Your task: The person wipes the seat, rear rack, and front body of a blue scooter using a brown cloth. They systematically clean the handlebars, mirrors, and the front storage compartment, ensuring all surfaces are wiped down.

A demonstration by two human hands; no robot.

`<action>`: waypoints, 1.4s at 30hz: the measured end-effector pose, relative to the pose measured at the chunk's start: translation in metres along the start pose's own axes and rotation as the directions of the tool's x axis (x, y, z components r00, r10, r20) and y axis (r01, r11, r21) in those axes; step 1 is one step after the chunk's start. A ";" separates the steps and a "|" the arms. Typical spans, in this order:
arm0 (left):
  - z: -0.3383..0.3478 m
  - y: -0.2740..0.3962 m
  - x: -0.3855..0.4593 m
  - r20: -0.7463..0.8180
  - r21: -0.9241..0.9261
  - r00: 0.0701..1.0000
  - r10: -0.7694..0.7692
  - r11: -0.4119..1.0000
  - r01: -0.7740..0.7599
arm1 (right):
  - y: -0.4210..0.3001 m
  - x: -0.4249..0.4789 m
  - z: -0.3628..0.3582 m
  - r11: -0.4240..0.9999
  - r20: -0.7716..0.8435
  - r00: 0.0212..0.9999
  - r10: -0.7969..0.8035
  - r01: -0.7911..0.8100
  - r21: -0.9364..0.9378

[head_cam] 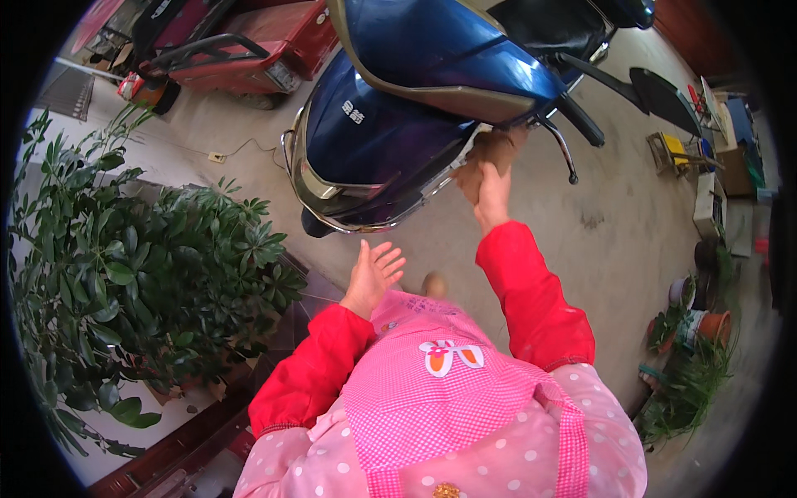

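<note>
My right hand (494,192) grips a brown cloth (497,150) and presses it to the side of a blue electric scooter (389,137), below its handlebar. Part of the cloth and some fingers blur together. Above it, a brake lever (561,149) and a black handlebar grip (582,121) stick out to the right. My left hand (373,272) holds nothing; its fingers are spread in front of the pink checked apron (429,404), apart from the scooter's chrome front bumper bar (348,229). Red sleeve covers reach to both wrists.
Leafy potted plants (149,274) crowd the left. A red cargo tricycle (249,56) stands behind the scooter at upper left. A socket block (216,157) with a cord lies on the concrete floor (598,249). Flower pots (713,327) line the right, and a black mirror (665,99) juts out.
</note>
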State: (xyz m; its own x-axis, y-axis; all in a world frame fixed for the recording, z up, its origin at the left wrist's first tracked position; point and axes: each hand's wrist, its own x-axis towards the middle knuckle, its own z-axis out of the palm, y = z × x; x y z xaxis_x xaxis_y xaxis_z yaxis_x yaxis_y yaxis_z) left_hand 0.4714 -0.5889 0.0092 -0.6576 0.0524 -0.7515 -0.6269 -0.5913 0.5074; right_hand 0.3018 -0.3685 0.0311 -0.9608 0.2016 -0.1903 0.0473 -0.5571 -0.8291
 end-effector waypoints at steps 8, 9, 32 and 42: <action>-0.045 0.002 -0.019 -0.076 -0.055 0.997 0.003 0.998 -0.007 | 0.111 -0.013 0.055 0.218 0.357 0.827 -0.435 0.481 -0.849; -0.046 0.006 -0.017 -0.089 -0.054 0.996 -0.003 0.999 -0.001 | 0.123 -0.027 0.046 0.149 0.422 0.842 -0.336 0.490 -0.859; -0.137 0.077 -0.011 -0.129 -0.184 0.982 0.139 0.970 -0.161 | 0.166 -0.057 0.089 -0.094 0.584 0.800 -0.141 0.576 -0.812; -0.156 0.066 -0.017 -0.176 -0.245 0.974 0.144 0.952 -0.185 | 0.099 0.059 0.234 -0.561 0.721 0.660 -0.210 0.523 -0.642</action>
State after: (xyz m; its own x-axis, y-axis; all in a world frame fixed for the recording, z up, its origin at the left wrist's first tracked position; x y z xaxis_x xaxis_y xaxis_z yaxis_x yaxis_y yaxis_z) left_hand 0.5071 -0.7544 -0.0103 -0.6571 -0.1764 -0.7329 -0.3725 -0.7693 0.5191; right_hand 0.1858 -0.6000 0.0604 -0.8411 -0.3310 0.4277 -0.3536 0.9350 0.0283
